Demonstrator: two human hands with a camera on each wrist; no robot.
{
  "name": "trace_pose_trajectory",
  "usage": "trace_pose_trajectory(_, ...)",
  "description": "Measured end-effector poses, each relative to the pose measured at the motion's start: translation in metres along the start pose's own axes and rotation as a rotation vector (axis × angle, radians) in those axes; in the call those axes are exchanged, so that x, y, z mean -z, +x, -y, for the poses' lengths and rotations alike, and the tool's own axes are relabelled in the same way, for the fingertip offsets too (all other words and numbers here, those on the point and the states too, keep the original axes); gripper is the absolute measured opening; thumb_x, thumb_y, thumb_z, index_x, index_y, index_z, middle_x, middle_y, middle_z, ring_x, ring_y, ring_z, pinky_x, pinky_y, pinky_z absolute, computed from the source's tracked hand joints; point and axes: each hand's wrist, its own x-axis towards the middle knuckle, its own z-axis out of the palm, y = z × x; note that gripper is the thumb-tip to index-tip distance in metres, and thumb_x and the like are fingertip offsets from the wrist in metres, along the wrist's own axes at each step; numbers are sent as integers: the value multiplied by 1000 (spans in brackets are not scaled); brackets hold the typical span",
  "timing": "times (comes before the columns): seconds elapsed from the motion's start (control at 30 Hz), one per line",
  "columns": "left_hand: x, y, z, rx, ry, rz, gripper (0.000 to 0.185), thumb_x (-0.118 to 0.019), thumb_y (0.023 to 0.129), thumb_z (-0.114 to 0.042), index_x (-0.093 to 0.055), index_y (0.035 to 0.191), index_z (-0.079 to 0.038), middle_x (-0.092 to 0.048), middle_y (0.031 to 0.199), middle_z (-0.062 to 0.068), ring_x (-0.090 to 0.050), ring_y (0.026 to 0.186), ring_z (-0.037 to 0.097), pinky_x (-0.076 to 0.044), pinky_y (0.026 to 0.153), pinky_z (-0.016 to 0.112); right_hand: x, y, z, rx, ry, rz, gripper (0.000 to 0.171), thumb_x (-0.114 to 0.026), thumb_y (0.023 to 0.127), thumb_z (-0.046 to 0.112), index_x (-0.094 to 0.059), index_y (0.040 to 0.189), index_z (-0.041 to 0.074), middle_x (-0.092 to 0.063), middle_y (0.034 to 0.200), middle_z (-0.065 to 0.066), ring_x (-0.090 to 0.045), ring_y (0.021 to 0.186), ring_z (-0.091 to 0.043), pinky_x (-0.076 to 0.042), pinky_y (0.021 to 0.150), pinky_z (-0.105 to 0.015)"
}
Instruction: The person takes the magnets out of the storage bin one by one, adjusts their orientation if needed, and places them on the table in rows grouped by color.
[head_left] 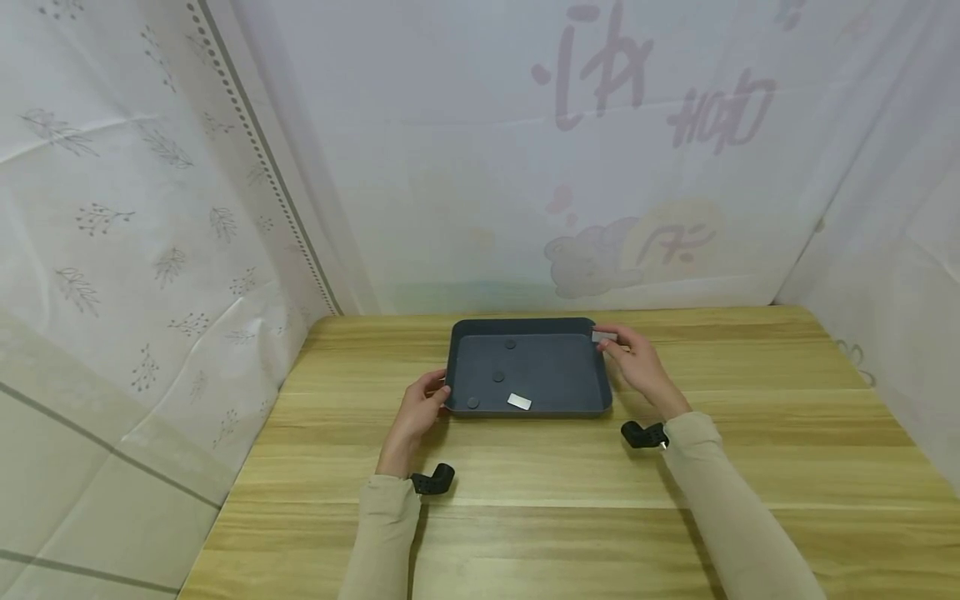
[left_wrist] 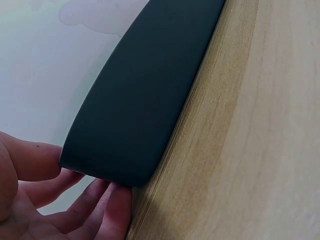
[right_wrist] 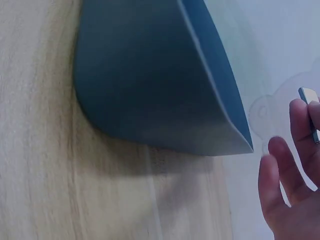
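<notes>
A dark grey rectangular tray [head_left: 555, 371] lies on the wooden table. My left hand [head_left: 422, 408] grips its near left corner, the thumb at the rim and the other fingers against the outer wall, as the left wrist view of the tray [left_wrist: 135, 100] shows. Over the right end of the tray, my right hand [head_left: 637, 367] pinches a small flat silver rectangular piece [head_left: 604, 337] between thumb and fingers. That silver piece [right_wrist: 308, 95] is partly covered by fingertips in the right wrist view. Inside the tray lies a similar silver piece [head_left: 519, 402], near the front wall.
Three small dark discs stand out on the tray's floor: a back disc [head_left: 510, 344], a middle disc [head_left: 498, 377] and a front disc [head_left: 473, 402]. The wooden table [head_left: 525, 517] reaches back to a printed curtain [head_left: 465, 167]. Black wrist mounts [head_left: 643, 434] sit on both forearms.
</notes>
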Motion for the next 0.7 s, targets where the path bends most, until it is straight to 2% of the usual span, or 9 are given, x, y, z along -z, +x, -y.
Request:
trace_pose_trajectory(0.13, 0, 0, 0, 8, -2, -3, 43, -51, 99, -5, -45, 141, 2, -51, 131, 28, -57, 111, 38, -54, 83, 39, 5, -1, -2, -2, 58, -2, 39, -46, 103, 24, -52, 138, 7, -62, 114, -24, -58, 109, -36, -48, 95, -53)
trace_pose_trajectory(0.23, -1, 0, 0, 8, 2, -8, 42, -51, 99, -4, -46, 140, 2, -51, 131, 28, -56, 112, 37, -54, 85, 39, 8, -2, -4, -9, 80, 6, 40, -47, 103, 24, -51, 138, 6, -62, 115, -24, -58, 110, -36, -49, 95, -53)
trace_pose_trajectory(0.37, -1, 1, 0, 6, 9, -9, 42, -50, 99, -4, -47, 140, 2, -52, 130, 28, -56, 112, 37, -54, 85, 40, 14, -3, -7, -1, 60, 5, 40, -47, 103, 24, -51, 139, 7, -62, 115, -22, -58, 109, -36, -52, 92, -46)
trace_pose_trajectory(0.53, -1, 0, 0, 8, 5, -2, 42, -50, 99, -5, -46, 140, 1, -52, 131, 28, -56, 112, 37, -54, 87, 41, 22, -6, -10, 8, 43, 1, 40, -44, 104, 22, -48, 140, 6, -60, 116, -27, -56, 110, -38, -54, 87, -32)
trace_pose_trajectory(0.7, 0, 0, 0, 10, -2, -5, 42, -51, 99, -5, -47, 140, 1, -52, 130, 28, -57, 110, 36, -54, 83, 38, 31, -7, -14, -2, 46, 6, 41, -43, 104, 21, -46, 141, 4, -58, 120, -30, -56, 111, -38, -54, 85, -27)
